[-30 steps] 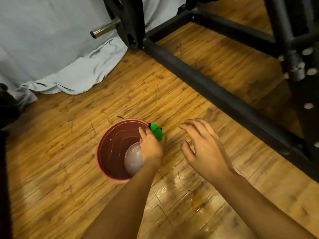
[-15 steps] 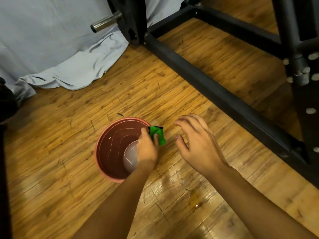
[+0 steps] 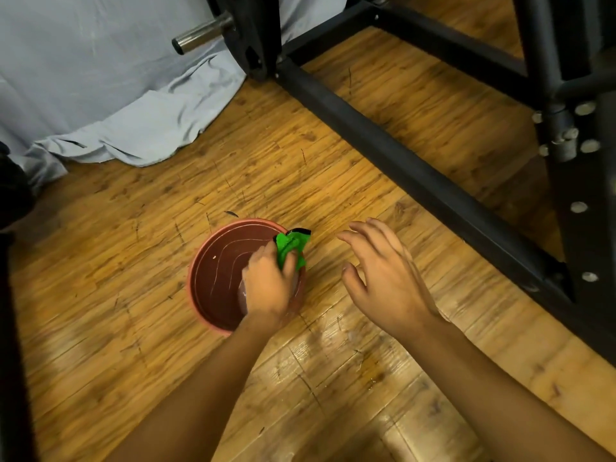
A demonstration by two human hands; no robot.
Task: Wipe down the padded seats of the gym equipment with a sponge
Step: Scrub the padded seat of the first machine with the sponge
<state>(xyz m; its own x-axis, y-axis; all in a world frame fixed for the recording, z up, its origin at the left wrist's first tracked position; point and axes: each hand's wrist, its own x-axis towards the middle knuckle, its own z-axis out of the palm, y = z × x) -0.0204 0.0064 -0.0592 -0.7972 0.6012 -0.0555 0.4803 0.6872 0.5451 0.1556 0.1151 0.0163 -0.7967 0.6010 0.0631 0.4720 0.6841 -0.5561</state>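
Wood-grain floor across nearly the whole view, scratched, with a shiny wet-looking patch close to the body. Grey sheet draped and bunched along the top left. Black steel frame of the gym equipment running diagonally along the floor at right, bolted to an upright; dark weight plate at its far end with a chrome bar end poking out. No padded seat anywhere in view.

Reddish-brown plastic bucket standing on the floor between sheet and frame, well apart from both, its bottom mostly hidden behind the hand.

Right hand hovering above the floor just right of the bucket, fingers spread and loosely bent, holding nothing. Left hand over the bucket's right side, fingers curled tight round the green sponge, crumpled green folds and a dark edge sticking out past the knuckles above the far-right rim.

Probably the wetting or wringing step, with the sponge squeezed over the bucket and not on any pad. Impossible to tell whether any seat has been wiped already. Left to do, at the least: carry the sponge up to the seats and wipe them, possibly returning to the bucket between pads
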